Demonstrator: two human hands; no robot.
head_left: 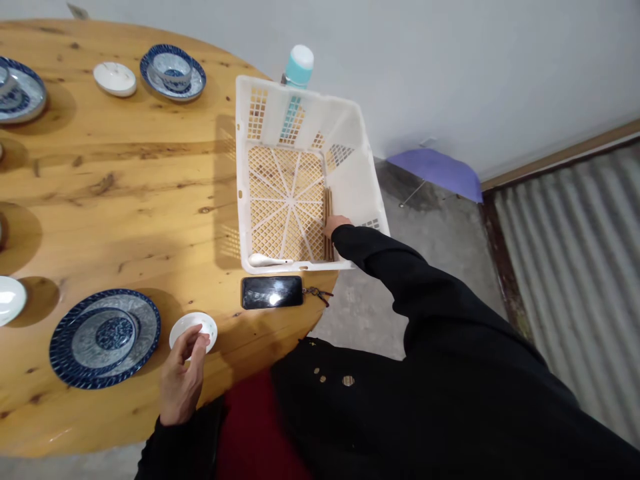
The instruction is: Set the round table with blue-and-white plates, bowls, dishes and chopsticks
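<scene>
Inside the white plastic basket [367, 173], my right hand [336, 225] reaches down to the wooden chopsticks [329, 250] along the basket's right side. Its fingers are closed around them, though the fingertips are partly hidden. A white spoon [270, 260] lies in the basket's near left corner. Over a small white dish [211, 325] at the table's near edge hovers my left hand [184, 370]. Its fingers are loosely curled with the thumb apart, and nothing shows in them. To its left, a blue-patterned bowl [115, 333] rests on a blue-rimmed plate [70, 363].
A phone [273, 292] with a strap lies just below the basket. Behind the basket stands a turquoise bottle [299, 67]. Another bowl and plate [195, 83] and a white dish [115, 79] sit at the far side. A purple umbrella [435, 170] is on the floor.
</scene>
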